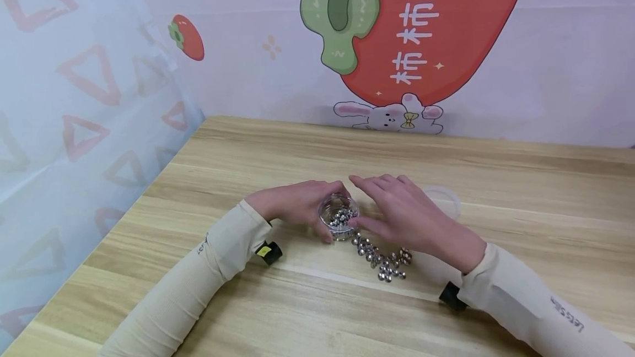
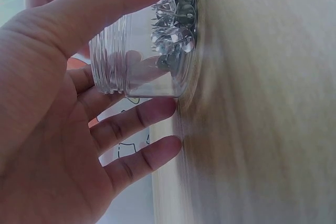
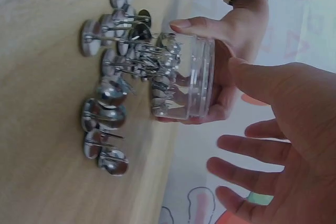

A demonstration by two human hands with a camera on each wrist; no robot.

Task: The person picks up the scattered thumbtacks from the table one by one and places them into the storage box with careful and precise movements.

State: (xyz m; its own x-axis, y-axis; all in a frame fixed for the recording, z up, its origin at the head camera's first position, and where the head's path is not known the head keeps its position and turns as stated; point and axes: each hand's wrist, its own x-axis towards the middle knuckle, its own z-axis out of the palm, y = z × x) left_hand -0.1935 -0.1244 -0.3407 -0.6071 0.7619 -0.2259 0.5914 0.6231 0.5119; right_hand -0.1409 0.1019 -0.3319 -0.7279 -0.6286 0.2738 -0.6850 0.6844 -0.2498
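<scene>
My left hand holds a clear round plastic jar from its left side, thumb and fingers around the wall. The jar stands upright on the table, with silver thumbtacks lying in its lower part. Close over the jar's right side is my right hand, its fingers spread and loosely bent, with nothing seen in them. In the right wrist view that hand is apart from the jar. A loose pile of silver thumbtacks lies on the table just right of the jar, many with pins up.
A clear round lid lies behind my right hand, partly covered by it. The wooden table ends at a printed backdrop at the back and a patterned cloth at the left. A black wrist camera hangs beneath my right forearm.
</scene>
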